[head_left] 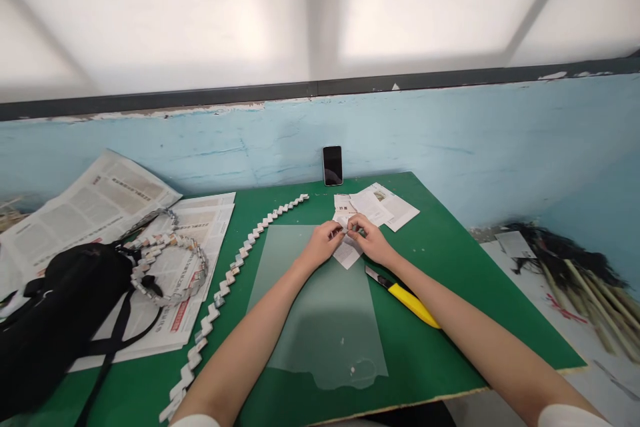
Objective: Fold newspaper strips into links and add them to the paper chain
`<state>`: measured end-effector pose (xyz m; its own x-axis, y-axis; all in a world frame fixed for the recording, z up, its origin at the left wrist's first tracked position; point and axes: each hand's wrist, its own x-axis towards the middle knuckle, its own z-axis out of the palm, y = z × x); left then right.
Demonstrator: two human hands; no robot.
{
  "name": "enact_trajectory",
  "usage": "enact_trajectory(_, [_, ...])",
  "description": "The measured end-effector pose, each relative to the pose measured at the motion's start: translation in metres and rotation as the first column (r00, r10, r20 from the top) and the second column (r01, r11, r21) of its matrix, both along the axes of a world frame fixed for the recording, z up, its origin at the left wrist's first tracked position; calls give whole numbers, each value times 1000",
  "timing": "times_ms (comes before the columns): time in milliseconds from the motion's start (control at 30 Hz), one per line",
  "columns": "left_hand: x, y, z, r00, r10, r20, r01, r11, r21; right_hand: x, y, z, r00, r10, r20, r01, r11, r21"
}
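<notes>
Near the top of a translucent sheet (320,307), my left hand (325,241) and my right hand (369,237) meet with bent fingers. Both pinch a small piece of paper (347,252), whose lower part hangs below the fingertips. Just beyond it lie cut newspaper pieces (395,208). A yellow cutter knife (413,303) rests beside my right forearm, its blade end pointing toward my hands. To the left of my hands, a long zigzag chain of folded paper (230,276) curves over the green table (435,240).
A phone (333,165) leans upright against the blue wall. At the left are newspapers (115,193), a coiled folded-paper chain (203,267) and a black bag (65,307) with straps. Sticks (590,307) lie beyond the table's right edge.
</notes>
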<state>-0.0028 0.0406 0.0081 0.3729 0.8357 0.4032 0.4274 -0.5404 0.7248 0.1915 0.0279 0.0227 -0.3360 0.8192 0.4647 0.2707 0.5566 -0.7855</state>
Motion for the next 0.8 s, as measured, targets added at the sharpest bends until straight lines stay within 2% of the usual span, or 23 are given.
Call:
enact_trajectory(167, [9, -2, -3, 993, 100, 63, -98, 995, -26, -1, -3, 2, 1000, 10, 12, -10, 1000, 17])
enact_trajectory(267, [10, -4, 0, 991, 108, 78, -106, 994, -31, -1, -4, 2, 1000, -12, 17, 11, 999, 44])
enact_trajectory(367, [9, -3, 1, 976, 121, 180, -106, 990, -91, 0, -4, 3, 999, -54, -1, 54, 996, 67])
enact_trajectory(567, [5, 6, 0, 850, 202, 486, -2, 925, -380, 3, -3, 2, 996, -88, 1, 88, 994, 65])
enact_trajectory(800, [3, 8, 1, 787, 223, 575, 93, 879, -468, 4, 0, 1, 990, -139, -7, 139, 990, -13])
